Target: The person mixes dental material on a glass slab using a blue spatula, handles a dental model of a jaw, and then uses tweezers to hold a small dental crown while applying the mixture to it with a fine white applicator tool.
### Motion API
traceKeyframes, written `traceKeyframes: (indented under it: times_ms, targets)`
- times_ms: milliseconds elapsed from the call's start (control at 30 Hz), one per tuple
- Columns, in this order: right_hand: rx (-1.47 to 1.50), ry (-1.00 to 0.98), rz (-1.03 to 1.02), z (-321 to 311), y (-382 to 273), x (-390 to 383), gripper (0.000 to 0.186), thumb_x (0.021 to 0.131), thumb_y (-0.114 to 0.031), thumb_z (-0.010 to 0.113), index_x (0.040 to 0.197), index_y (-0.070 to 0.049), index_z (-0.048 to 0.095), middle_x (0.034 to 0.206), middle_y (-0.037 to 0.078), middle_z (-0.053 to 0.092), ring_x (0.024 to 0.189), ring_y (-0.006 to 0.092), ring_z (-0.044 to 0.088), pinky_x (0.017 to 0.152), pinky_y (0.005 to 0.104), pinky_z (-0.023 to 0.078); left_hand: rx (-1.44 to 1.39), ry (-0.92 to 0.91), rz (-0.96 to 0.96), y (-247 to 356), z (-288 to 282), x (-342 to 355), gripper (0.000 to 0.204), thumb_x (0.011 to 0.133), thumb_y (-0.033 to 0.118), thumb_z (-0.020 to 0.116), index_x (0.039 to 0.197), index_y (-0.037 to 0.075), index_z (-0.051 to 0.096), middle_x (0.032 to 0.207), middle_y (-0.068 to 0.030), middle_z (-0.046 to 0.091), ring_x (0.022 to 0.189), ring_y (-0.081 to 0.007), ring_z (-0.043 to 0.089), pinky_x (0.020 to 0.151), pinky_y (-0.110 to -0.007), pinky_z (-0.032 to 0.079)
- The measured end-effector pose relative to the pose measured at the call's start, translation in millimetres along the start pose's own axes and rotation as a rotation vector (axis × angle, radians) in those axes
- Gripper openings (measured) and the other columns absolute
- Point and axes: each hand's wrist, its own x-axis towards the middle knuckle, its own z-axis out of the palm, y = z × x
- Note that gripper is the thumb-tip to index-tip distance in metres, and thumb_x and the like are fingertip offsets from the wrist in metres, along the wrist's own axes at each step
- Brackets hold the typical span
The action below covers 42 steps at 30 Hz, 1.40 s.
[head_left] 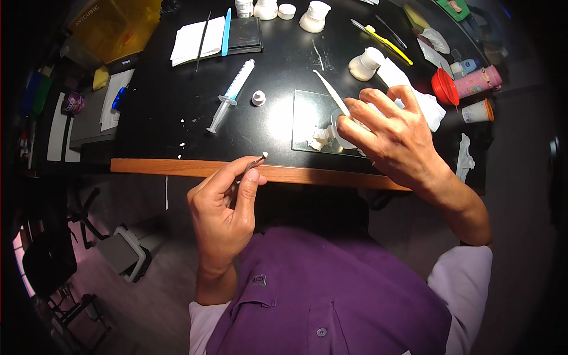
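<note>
With left hand [222,204] gripping tweezers [254,162] and right hand [393,130] a stick [330,92], the chip [265,155] could be dropped through a slackened pinch.

Probably a lab, though edges are dim: syringe [232,94], glass plate [305,111], jars [363,65], black bench [163,100].

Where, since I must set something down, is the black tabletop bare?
Between the small bottle and glass plate; also left of the syringe, apart from white crumbs. Crowded: right of the plate, with tissue and red bowl, and around the right hand.
</note>
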Motion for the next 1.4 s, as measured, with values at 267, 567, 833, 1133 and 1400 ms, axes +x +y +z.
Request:
traceKeyframes:
  times_ms: [267,567,833,1133,1400]
  targets:
    - [0.381,0.08,0.245,-9.0,10.9,7.9,0.062,0.059,-0.013,0.089,0.114,-0.006,0.062,0.108,0.009,0.071,0.1,0.0298,0.069,0.09,0.0418,0.05,-0.02,0.008,-0.102,-1.3,-11.3,-2.6,0.017,0.105,0.001,0.069,0.118,-0.007,0.076,0.092,-0.0097,0.079,0.079,-0.0052,0.069,0.065,-0.019,0.051]
    - [0.954,0.64,0.675,81.2,23.4,71.5,0.068,0.061,-0.028,0.104,0.107,-0.007,0.058,0.102,0.007,0.062,0.096,0.0207,0.064,0.084,0.0353,0.054,-0.016,-0.053,-0.071,-5.8,11.9,-1.4,0.024,0.11,0.006,0.062,0.127,-0.004,0.073,0.091,-0.0059,0.076,0.056,-0.0006,0.047,0.051,-0.019,0.035]
    - [1.047,0.734,0.731,100.7,19.4,83.2,0.073,0.062,-0.03,0.106,0.109,-0.004,0.056,0.091,0.007,0.066,0.082,0.0158,0.067,0.076,0.0333,0.058,-0.001,-0.061,-0.109,-0.7,9.7,-6.5,0.021,0.108,0.004,0.065,0.125,-0.005,0.073,0.094,-0.0073,0.078,0.059,0.0007,0.051,0.051,-0.017,0.036]
    - [0.755,0.923,0.559,68.6,41.9,38.0,0.047,0.084,-0.032,0.096,0.105,-0.002,0.067,0.097,0.008,0.075,0.081,0.0147,0.071,0.072,0.0309,0.056,0.034,-0.11,-0.065,6.2,16.6,4.9,0.023,0.109,0.005,0.063,0.128,-0.005,0.072,0.093,-0.0078,0.076,0.059,-0.0018,0.052,0.051,-0.019,0.038]
    - [1.207,0.46,0.727,10.9,-50.2,-55.6,0.042,0.107,-0.028,0.049,0.123,0.007,0.067,0.09,0.015,0.077,0.073,0.0158,0.067,0.067,0.0304,0.051,0.399,-0.037,0.239,1.3,23.1,5.7,0.02,0.094,-0.003,0.078,0.113,-0.001,0.082,0.09,-0.0038,0.058,0.061,-0.0053,0.044,0.053,-0.025,0.035]
